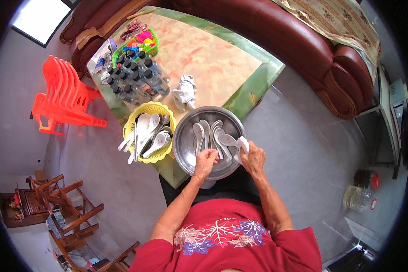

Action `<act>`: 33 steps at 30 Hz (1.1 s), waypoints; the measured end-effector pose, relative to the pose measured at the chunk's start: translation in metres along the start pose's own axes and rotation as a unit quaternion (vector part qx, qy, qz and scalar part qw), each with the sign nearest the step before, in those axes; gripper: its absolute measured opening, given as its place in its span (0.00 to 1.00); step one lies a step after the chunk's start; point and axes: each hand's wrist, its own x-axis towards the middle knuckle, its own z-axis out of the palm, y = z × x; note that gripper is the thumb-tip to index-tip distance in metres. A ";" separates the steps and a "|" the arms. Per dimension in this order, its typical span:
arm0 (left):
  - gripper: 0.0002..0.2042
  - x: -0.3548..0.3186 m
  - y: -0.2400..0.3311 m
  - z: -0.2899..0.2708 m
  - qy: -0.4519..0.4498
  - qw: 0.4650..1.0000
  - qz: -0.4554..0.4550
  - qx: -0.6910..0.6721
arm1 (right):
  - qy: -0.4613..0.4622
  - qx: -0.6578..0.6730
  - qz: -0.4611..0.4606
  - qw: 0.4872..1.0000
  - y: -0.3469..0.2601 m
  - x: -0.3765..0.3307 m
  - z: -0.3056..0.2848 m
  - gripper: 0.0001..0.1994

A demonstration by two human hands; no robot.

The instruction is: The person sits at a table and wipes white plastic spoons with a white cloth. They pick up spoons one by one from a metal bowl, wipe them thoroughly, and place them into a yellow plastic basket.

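Your left hand (205, 162) is closest to you. Its fingers are curled shut into a loose fist at the near rim of the big metal bowl (186, 149). You cannot tell if something small is inside that fist. Your right hand (254, 158) rests on the right side of the bowl's rim. Its fingers are closed around a white spoon (243, 144), and the spoon's tip sticks up past your fingers.

Inside the metal bowl lie more white spoons (208, 136). They rest side by side, with their scoops pointing away from you.

Just to the left of the bowl sits a yellow basket (140, 115). It is full of white spoons too (147, 136), piled every which way, and some handles poke out over its near edge.

A bit farther on the table (213, 59) lies a crumpled white cloth (184, 92). Left of it stands a bunch of small clear bottles with black caps (136, 77), packed close together. At the far corner sits a green basket (152, 38) with bright little things in it, too small to tell apart.
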 end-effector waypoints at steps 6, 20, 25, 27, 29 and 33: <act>0.14 -0.004 0.011 0.031 -0.113 0.925 -0.175 -0.319 | 0.084 0.181 0.013 0.980 -0.018 -0.024 0.006 0.07; 0.10 -0.053 0.071 0.000 0.013 0.957 -0.088 -0.277 | -0.050 0.411 -0.079 0.907 -0.055 -0.012 -0.017 0.17; 0.06 -0.068 0.079 -0.001 -0.031 0.944 -0.078 -0.319 | 0.061 0.175 -0.293 0.938 -0.086 -0.003 -0.002 0.17; 0.05 -0.071 0.085 -0.003 -0.046 0.936 -0.096 -0.335 | 0.140 0.153 -0.279 0.937 -0.091 0.010 0.006 0.16; 0.05 -0.074 0.087 -0.003 -0.061 0.937 -0.103 -0.328 | 0.177 0.094 -0.321 0.926 -0.096 0.015 0.009 0.12; 0.05 -0.069 0.096 -0.008 -0.034 0.927 -0.113 -0.355 | 0.102 0.038 -0.401 0.909 -0.102 0.005 0.006 0.08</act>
